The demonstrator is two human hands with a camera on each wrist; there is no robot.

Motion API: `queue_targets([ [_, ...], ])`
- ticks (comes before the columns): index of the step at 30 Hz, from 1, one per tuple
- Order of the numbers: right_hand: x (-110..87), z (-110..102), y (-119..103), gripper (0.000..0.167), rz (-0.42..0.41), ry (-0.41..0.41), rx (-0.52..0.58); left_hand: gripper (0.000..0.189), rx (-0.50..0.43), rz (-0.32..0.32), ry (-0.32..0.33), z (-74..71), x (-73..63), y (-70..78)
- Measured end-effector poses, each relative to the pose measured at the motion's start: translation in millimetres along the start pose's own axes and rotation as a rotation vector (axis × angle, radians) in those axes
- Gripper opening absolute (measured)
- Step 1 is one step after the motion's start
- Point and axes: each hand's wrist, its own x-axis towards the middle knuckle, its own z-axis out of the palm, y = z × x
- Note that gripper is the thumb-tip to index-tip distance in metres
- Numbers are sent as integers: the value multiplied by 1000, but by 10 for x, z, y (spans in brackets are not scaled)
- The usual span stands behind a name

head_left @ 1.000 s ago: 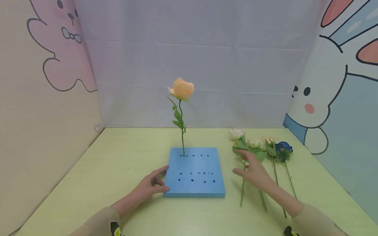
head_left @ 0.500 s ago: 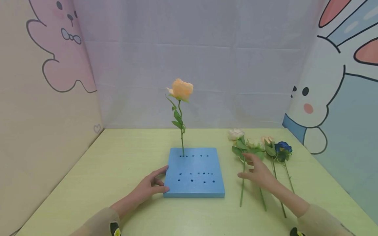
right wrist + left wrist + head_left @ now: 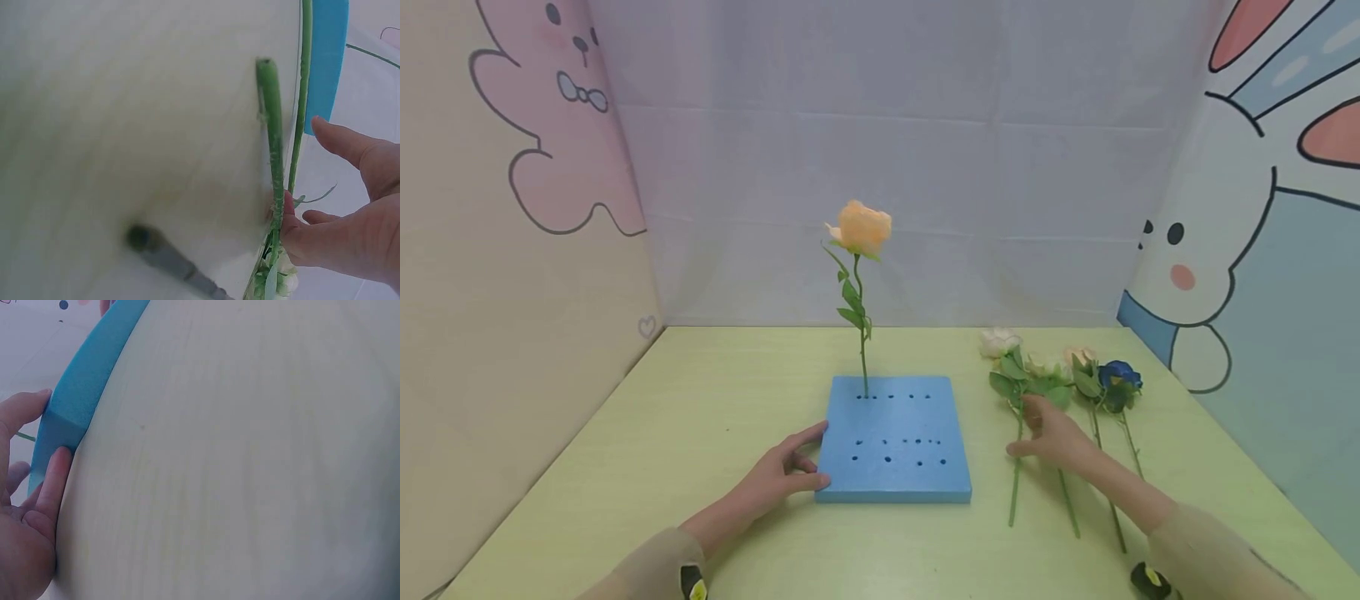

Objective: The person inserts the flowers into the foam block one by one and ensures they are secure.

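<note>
A blue block with rows of holes (image 3: pixel 895 485) lies on the table. Along its left edge rests my left hand (image 3: pixel 778 471), forefinger on the side and thumb at the near corner. One peach artificial rose (image 3: pixel 862 227) stands upright in a back-row hole. My right hand (image 3: pixel 1058 437) is over the flowers lying right of the block, its fingers at the stem of a white rose (image 3: pixel 999 342). In the right wrist view its thumb stands apart from the fingers, and a green stem (image 3: pixel 273 125) passes beside them. Contact with that stem is unclear.
Right of the white rose lie a pale cream flower (image 3: pixel 1047 367), another peach rose (image 3: pixel 1078 357) and a blue rose (image 3: pixel 1120 374), stems toward the near edge. A grey-white curtain (image 3: pixel 895 167) hangs behind the table; printed panels stand at both sides.
My right hand has shifted slightly rightward and down to the white rose's stem, its fingers drawing in somewhat. The left hand and the block have stayed put.
</note>
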Motion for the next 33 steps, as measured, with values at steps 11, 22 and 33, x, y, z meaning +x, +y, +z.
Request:
queue_targets([
  [11, 146, 13, 15, 93, -51, -21, -42, 81, -2, 7, -3, -8, -1, -6],
  [22, 139, -9, 65, 84, -74, -154, 176, 82, 0, 13, -6, -9, -4, -7],
  [33, 150, 13, 44, 62, -86, -145, 136, 81, -3, 12, -12, -11, -11, 7],
])
